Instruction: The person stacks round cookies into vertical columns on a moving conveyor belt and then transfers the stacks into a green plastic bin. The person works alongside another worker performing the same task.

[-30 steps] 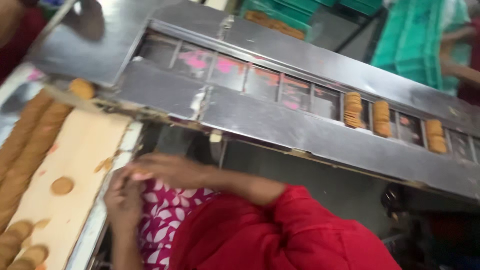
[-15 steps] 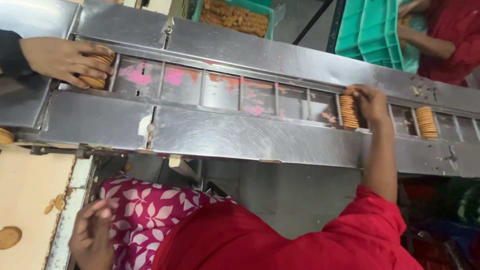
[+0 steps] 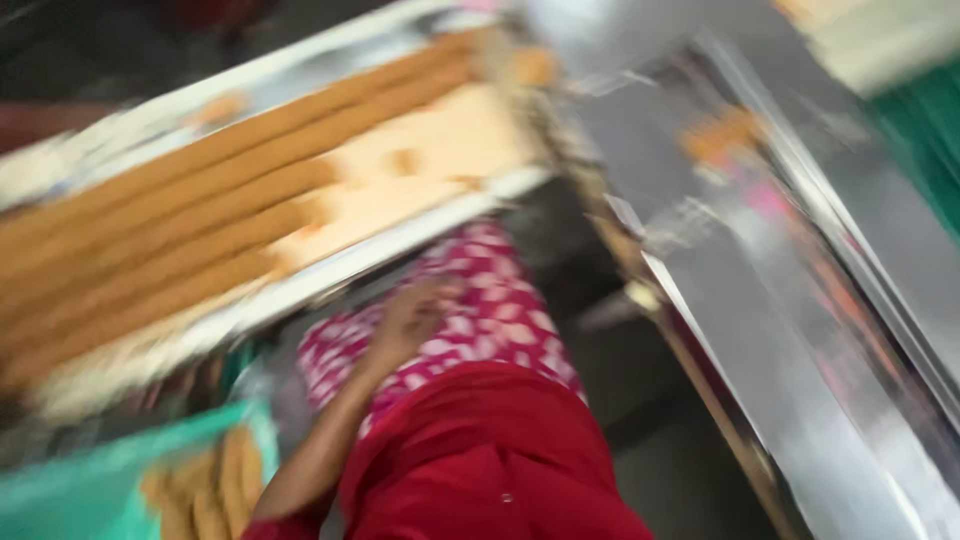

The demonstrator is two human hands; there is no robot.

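Observation:
The picture is heavily motion-blurred. My left hand (image 3: 408,318) rests on my lap, on pink cloth with a white flower print (image 3: 490,310), below a red garment (image 3: 480,450). Nothing shows in the hand, and the blur hides its fingers. My forearm runs down to the lower left. Just above the hand lies a pale tray (image 3: 440,150) with long rows of round brown biscuits (image 3: 180,220). My right hand is out of view.
A steel conveyor machine (image 3: 760,330) runs diagonally down the right side, with a stack of biscuits (image 3: 720,135) in its channel. A green crate (image 3: 90,480) holding biscuits (image 3: 210,490) sits at the lower left. More green crates (image 3: 920,130) stand at the far right.
The view has swung sharply left and tilted, bringing the biscuit tray and a green crate into sight. My right hand, which was at the conveyor's biscuit stack, has left the picture.

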